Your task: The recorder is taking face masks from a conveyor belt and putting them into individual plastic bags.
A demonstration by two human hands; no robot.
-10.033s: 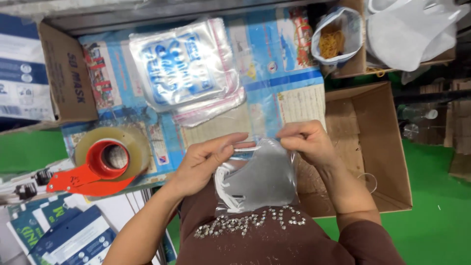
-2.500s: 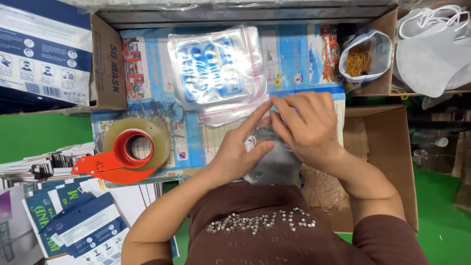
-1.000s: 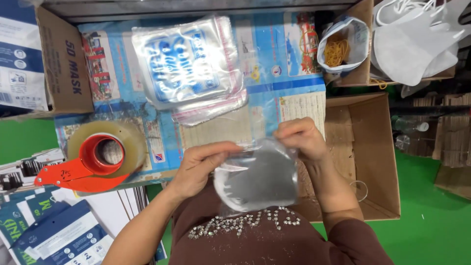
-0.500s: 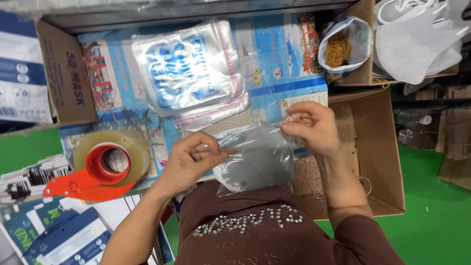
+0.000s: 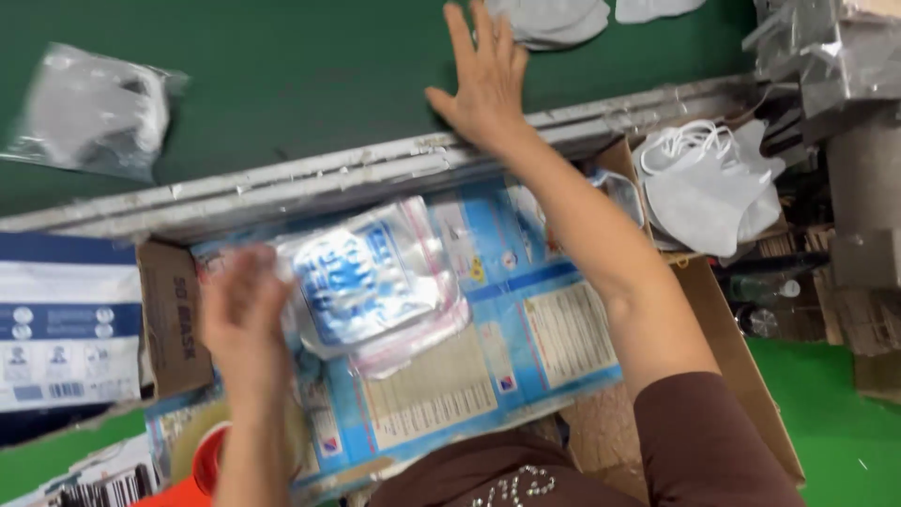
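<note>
Your right hand [image 5: 486, 80] stretched fwd, fingers spread flat on green belt [image 5: 310, 75]; left hand [image 5: 246, 314] blurred, fingers can't tell, touching crinkly clear bag stack [image 5: 375, 277].

The scene is evenly and brightly lit; glare is seen on the plastic bags [image 5: 375, 282]. The left hand [image 5: 242, 314] is smeared, probably by motion.

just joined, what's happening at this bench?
A person is working at a mask-packing bench. Their right hand is stretched out, fingers spread and empty, over the green belt near some loose white masks. Their left hand, blurred, is at the stack of clear printed bags on the work surface. One bagged mask lies on the belt, and a pile of masks sits to the right.
</note>
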